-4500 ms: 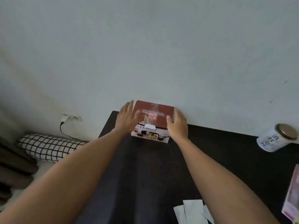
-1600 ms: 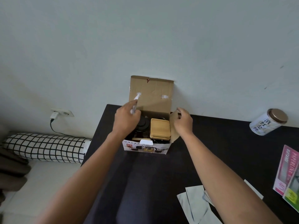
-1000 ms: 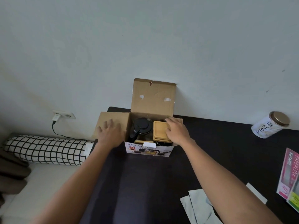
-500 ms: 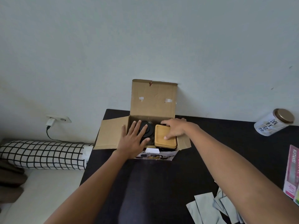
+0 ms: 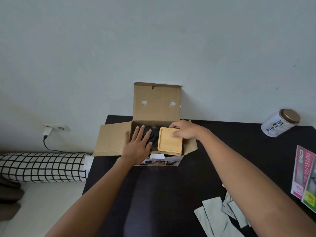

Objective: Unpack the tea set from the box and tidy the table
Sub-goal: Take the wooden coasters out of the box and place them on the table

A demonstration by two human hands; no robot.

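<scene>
The right hand [image 5: 183, 130] pinches the far edge of the wooden tray [image 5: 169, 142], apparently to lift it out, while the left hand [image 5: 137, 147] lies flat with fingers spread across the black teapot lid [image 5: 151, 134], steadying the open cardboard box [image 5: 156, 103] at the table's [image 5: 222, 151] far edge.

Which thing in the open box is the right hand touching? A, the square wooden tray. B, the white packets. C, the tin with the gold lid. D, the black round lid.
A: the right hand rests its fingers on the square wooden tray inside the cardboard box.
</scene>
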